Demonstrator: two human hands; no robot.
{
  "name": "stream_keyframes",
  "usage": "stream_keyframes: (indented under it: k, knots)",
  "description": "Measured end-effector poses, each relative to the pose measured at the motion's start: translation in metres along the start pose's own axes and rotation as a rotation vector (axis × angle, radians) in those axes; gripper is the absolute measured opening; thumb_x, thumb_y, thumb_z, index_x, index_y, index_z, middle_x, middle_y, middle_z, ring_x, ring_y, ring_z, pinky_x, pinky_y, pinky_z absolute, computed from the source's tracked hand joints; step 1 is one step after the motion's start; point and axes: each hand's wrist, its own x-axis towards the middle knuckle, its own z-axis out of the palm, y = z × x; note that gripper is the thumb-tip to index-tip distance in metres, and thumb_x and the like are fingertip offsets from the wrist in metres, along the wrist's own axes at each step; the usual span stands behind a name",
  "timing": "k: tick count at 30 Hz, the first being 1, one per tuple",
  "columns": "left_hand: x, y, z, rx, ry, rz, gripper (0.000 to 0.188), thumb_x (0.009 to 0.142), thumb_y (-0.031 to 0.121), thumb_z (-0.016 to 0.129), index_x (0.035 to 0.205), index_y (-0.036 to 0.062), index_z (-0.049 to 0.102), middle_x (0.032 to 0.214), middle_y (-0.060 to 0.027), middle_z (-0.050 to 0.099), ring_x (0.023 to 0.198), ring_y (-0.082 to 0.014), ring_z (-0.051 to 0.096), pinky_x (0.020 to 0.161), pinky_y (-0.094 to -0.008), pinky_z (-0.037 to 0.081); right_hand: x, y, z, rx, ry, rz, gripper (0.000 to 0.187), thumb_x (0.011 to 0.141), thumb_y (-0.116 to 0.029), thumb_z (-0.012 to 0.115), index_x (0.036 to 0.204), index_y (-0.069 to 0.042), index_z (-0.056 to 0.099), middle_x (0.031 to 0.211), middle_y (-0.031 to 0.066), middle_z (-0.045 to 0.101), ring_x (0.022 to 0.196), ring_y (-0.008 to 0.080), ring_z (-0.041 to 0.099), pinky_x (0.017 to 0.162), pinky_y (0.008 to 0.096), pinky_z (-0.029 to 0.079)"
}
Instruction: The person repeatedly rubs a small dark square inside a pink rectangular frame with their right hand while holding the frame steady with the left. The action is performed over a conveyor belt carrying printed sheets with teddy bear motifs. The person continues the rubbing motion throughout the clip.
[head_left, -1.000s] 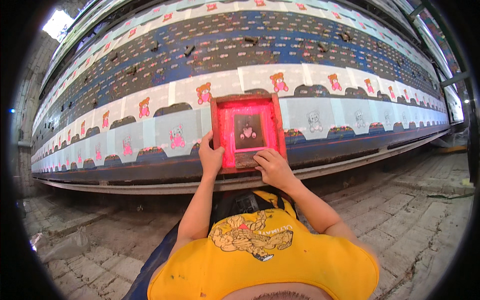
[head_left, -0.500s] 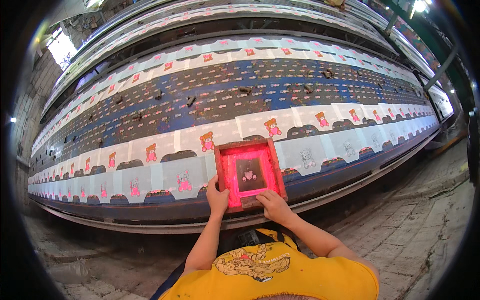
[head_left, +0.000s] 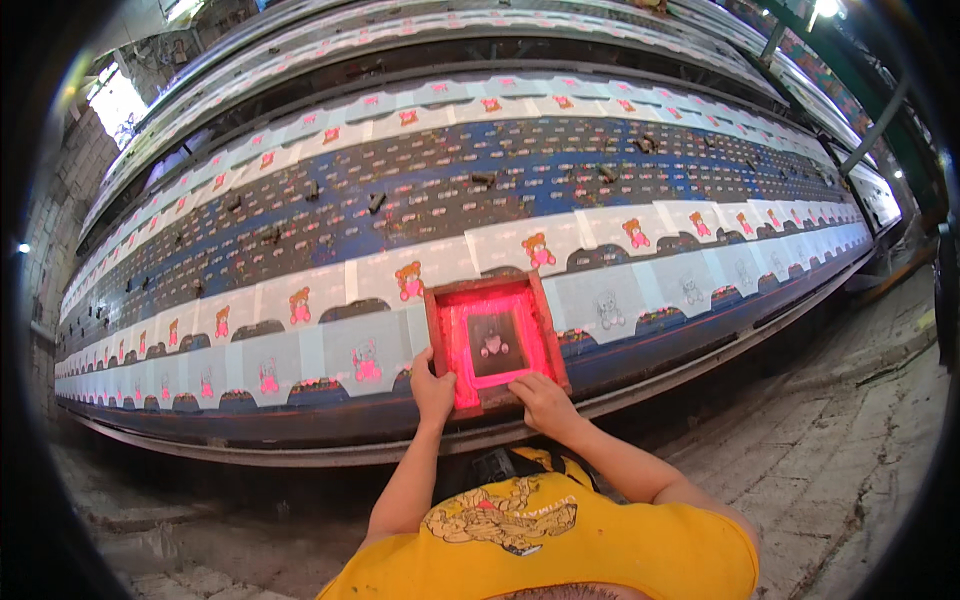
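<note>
A wooden screen-printing frame (head_left: 547, 335), stained bright pink inside, lies over the near row of pale fabric pieces (head_left: 392, 335). Its mesh window (head_left: 497, 347) looks dark, with a small pink heart and two round shapes showing in it. My left hand (head_left: 433, 392) grips the frame's left side near its lower corner, thumb inward. At the near edge my right hand (head_left: 546, 404) has its fingers curled together over the rim beside a pink strip; what they hold is hidden. Left of the frame, a fabric piece bears a partly pink bear (head_left: 367, 361); to the right is an outlined bear (head_left: 607, 311).
Beyond lies a row of fabric with coloured bears (head_left: 537, 250). Small dark cylindrical objects (head_left: 377, 203) sit on the blue-and-dark table surface (head_left: 420, 222). A metal rail (head_left: 300, 458) runs along the near edge. More long printing tables (head_left: 440, 50) stand behind.
The whole view has shifted slightly. Both hands stay at the frame, which keeps its place on the fabric. The pale heart in the mesh window looks fainter.
</note>
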Motion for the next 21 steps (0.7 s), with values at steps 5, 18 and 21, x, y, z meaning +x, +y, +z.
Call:
stream_keyframes:
  k: [5, 18, 21]
  knots:
    - [-0.001, -0.003, 0.0, -0.048, -0.009, -0.026, 0.063, 0.072, -0.005, 0.073, 0.134, -0.0069, 0.06, 0.131, -0.0239, 0.066, 0.127, -0.037, 0.063, 0.112, -0.0421, 0.047, 0.034, 0.015, 0.009, 0.025, 0.078, -0.02, 0.036, 0.075, 0.008, 0.062, 0.11, 0.002, 0.065, 0.11, 0.0205, 0.064, 0.109, 0.0408, 0.062, 0.096, 0.0479, 0.052]
    - [-0.004, 0.003, 0.001, -0.016, -0.011, -0.001, 0.062, 0.073, -0.004, 0.073, 0.133, -0.0057, 0.06, 0.131, -0.0235, 0.065, 0.128, -0.0371, 0.062, 0.112, -0.0423, 0.046, 0.156, 0.079, 0.005, 0.035, 0.111, 0.022, 0.019, 0.079, 0.006, 0.061, 0.096, -0.001, 0.067, 0.1, 0.0173, 0.067, 0.102, 0.0402, 0.062, 0.091, 0.05, 0.051]
    - [-0.001, 0.002, 0.002, -0.031, -0.016, 0.004, 0.063, 0.073, -0.005, 0.073, 0.134, -0.0057, 0.059, 0.131, -0.0234, 0.065, 0.128, -0.0371, 0.062, 0.112, -0.042, 0.046, 0.136, 0.076, 0.01, 0.009, 0.017, 0.075, 0.025, 0.077, 0.007, 0.061, 0.1, 0.0, 0.066, 0.103, 0.0184, 0.066, 0.105, 0.0405, 0.062, 0.093, 0.0491, 0.051]
